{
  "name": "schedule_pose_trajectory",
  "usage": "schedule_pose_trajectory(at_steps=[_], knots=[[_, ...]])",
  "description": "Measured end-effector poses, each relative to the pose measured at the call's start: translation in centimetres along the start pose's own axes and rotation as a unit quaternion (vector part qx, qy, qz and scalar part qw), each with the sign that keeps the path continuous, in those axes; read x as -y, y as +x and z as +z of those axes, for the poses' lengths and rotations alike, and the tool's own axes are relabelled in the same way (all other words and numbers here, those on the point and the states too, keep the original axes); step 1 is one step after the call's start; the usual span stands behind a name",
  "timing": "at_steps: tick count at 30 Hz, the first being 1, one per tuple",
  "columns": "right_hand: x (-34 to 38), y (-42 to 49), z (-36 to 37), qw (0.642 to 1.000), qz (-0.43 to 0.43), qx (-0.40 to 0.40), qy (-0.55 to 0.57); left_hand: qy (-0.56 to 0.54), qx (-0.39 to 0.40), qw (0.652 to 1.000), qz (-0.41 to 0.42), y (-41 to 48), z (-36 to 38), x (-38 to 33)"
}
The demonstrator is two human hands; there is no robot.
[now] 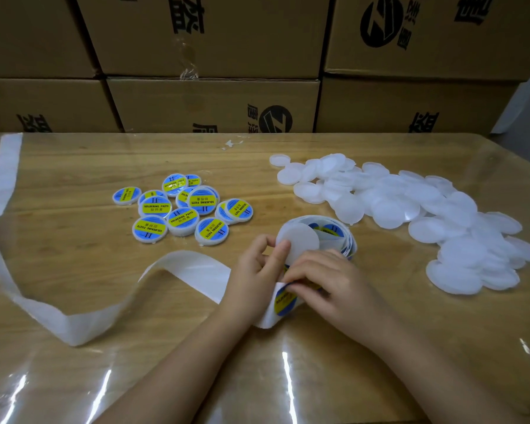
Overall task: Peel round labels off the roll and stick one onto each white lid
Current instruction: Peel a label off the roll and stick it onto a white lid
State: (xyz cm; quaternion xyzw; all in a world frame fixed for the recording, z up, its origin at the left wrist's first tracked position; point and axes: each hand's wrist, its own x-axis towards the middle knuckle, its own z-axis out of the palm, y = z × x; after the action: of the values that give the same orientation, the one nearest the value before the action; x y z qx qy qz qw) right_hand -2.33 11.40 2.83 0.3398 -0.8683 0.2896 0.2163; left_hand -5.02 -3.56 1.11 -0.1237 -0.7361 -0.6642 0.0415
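Observation:
My left hand (257, 270) pinches a bare white lid (300, 243) between thumb and fingers, holding it upright just above the table. Behind it lies the label roll (343, 237), showing blue and yellow round labels. My right hand (322, 280) lies over the backing strip, its fingertips curled onto a blue and yellow label (283, 299) at the strip's bend. A pile of plain white lids (410, 209) covers the right side of the table. Several labelled lids (181, 206) lie in a cluster at centre left.
The spent white backing strip (83, 319) loops across the left of the table up to the far left corner. Stacked cardboard boxes (214, 105) wall off the back edge. A glossy clear sheet covers the wooden table (74, 240).

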Motion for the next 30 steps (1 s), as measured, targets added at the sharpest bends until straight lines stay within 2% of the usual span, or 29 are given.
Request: schedule_pose_trajectory(at_steps=[4,11,15,17,25,30], knots=[[0.12,0.01,0.0,0.997,0.03,-0.008,0.073,-0.051,0.009,0.999,-0.003,-0.05,0.19,-0.16],[0.34,-0.25,0.33,0.99,0.067,-0.02,0.121,-0.032,-0.002,0.999,0.009,-0.17,0.2,-0.01],[0.55,-0.06,0.27,0.999,-0.015,0.008,0.051,-0.027,0.0,1.0,0.015,-0.21,0.15,0.13],[0.54,0.0,0.22,0.999,-0.03,0.005,0.028,-0.017,-0.008,1.0,0.015,-0.16,0.18,0.24],[0.51,-0.18,0.05,0.996,-0.023,-0.034,0.082,-0.017,-0.01,1.0,-0.006,0.1,0.03,0.52],[0.58,0.02,-0.47,0.985,0.02,-0.109,0.13,-0.015,-0.016,0.999,-0.025,0.12,-0.19,0.55]])
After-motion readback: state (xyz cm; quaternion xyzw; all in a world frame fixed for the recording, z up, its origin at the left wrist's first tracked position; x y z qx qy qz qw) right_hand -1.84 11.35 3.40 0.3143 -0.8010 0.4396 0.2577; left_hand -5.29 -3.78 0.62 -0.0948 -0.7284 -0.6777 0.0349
